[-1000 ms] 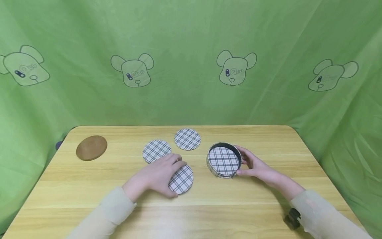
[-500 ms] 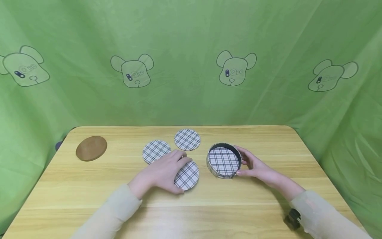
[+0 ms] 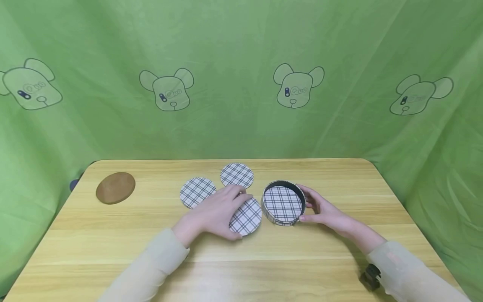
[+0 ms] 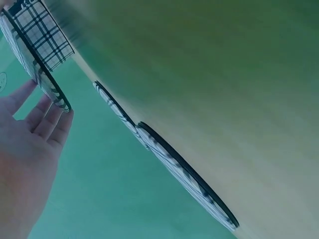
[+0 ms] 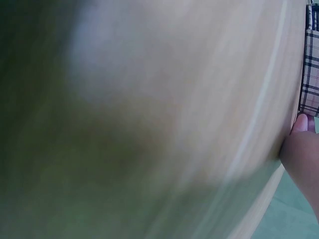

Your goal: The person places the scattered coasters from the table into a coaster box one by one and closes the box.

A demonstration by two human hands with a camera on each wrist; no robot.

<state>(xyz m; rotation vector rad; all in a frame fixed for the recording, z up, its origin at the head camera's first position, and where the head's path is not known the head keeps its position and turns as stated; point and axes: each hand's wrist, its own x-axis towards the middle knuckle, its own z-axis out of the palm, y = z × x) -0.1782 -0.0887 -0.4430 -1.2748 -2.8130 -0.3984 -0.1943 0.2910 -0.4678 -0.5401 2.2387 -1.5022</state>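
Observation:
In the head view my left hand (image 3: 219, 214) grips a round plaid coaster (image 3: 247, 216) by its edge, fingers at the far side and thumb at the near side. The left wrist view shows this coaster (image 4: 37, 67) raised off the table, close to the round plaid holder (image 4: 45, 37). Seen from the head, the coaster's right edge meets the left wall of the holder (image 3: 268, 214). My right hand (image 3: 324, 214) holds that holder's right side between thumb and fingers. The holder has a dark inner wall and a plaid face (image 3: 283, 204) inside; whether that is a coaster or its bottom, I cannot tell.
Two more plaid coasters lie flat, one behind my left hand, the left coaster (image 3: 197, 192), and one at the back, the far coaster (image 3: 237, 175). A brown round disc (image 3: 115, 188) lies far left on the wooden table (image 3: 264, 272). Green curtains (image 3: 234, 130) enclose the table.
My left hand has carried its coaster rightwards and slightly away from me, up to the holder's left side. My right hand and the holder have stayed in place.

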